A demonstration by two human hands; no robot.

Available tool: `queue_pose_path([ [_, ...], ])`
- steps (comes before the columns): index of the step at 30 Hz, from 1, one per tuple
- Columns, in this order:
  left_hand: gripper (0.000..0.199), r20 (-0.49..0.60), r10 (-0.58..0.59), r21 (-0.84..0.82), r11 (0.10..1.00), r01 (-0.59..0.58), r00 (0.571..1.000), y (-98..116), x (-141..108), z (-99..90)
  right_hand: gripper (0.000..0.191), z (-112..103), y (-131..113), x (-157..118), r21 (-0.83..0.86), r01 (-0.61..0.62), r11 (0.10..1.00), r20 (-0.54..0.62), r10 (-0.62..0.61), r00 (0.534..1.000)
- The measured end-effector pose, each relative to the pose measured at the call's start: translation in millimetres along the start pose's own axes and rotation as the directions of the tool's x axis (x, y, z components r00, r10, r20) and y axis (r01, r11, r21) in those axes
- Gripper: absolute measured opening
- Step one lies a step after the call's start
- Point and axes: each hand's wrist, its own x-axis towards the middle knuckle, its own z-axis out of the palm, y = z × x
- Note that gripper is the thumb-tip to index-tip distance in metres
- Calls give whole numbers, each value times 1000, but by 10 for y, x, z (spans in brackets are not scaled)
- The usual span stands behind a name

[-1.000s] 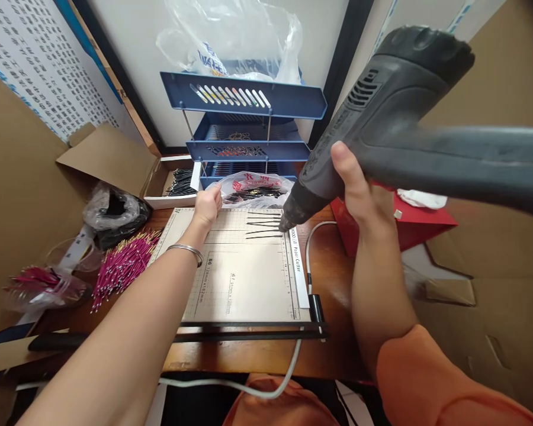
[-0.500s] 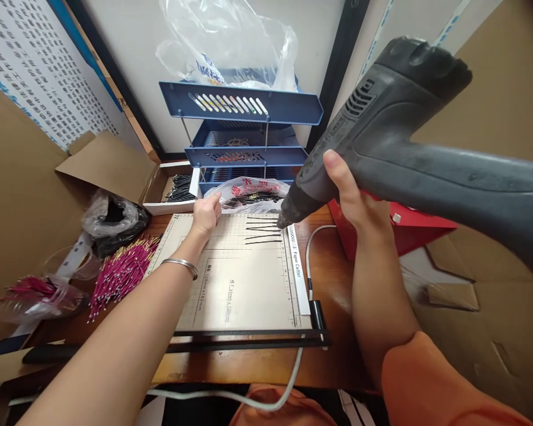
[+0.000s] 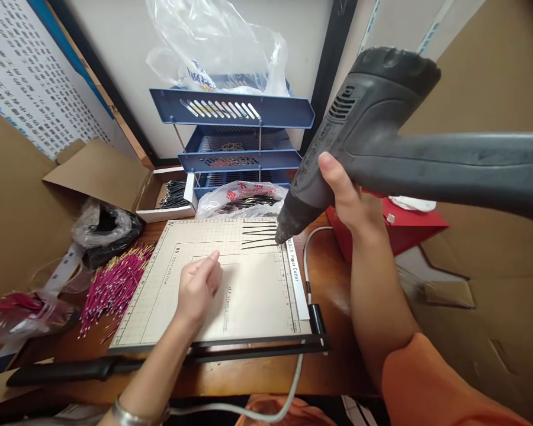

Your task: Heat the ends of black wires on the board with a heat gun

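Right hand (image 3: 353, 204) has the heat gun (image 3: 373, 127), thumb along its near side, fingers wrapped behind the body, tips hidden. Gun is tilted nozzle-down over the far right corner of the cutter board (image 3: 253, 302), nozzle at the right ends of a few thin black strips (image 3: 258, 232). Contact with them: can't tell.

Left hand (image 3: 199, 284): fingers curled in, thumb laid forward over them, above the middle of the board. Can't see anything in the grip.

Readable text: "Paper Cutter" on the white strip (image 3: 295, 272) down the board's right edge, letters before it partly hidden by the gun. Board print: "IV" at far left corner, "B5" with a size ending "257mm", plus a smaller format mark by the left hand, blurred. Clear bag (image 3: 211, 202) behind the board: red characters, too distorted to read. Bag on the blue tray rack (image 3: 233, 108): blue print, partial. Magenta sticks (image 3: 115, 290) sit left of the board on the counter (image 3: 337, 349).
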Motion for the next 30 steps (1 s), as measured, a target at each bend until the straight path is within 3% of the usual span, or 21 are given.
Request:
queue_pose_path([
  [5, 74, 124, -89, 86, 993, 78, 988, -124, -390, -56, 44, 12, -36, -9, -14, 7, 1000, -11, -8, 1000],
  [8, 73, 162, -84, 175, 983, 56, 983, -201, -495, -92, 49, 20, -76, -16, 1, -18, 1000, -16, 18, 1000],
  [15, 76, 211, -75, 283, 959, 13, 975, -241, -505, -104, 38, 53, -59, 5, -33, 40, 999, -34, -41, 999],
  [24, 76, 286, 17, 361, 924, -124, 958, -336, -528, -120, 48, 14, -61, -4, -18, 26, 1000, -106, -27, 994],
  [30, 79, 317, 25, 376, 914, -150, 948, -258, -534, -75, 53, 39, -49, 2, 36, 12, 999, -128, -7, 992],
])
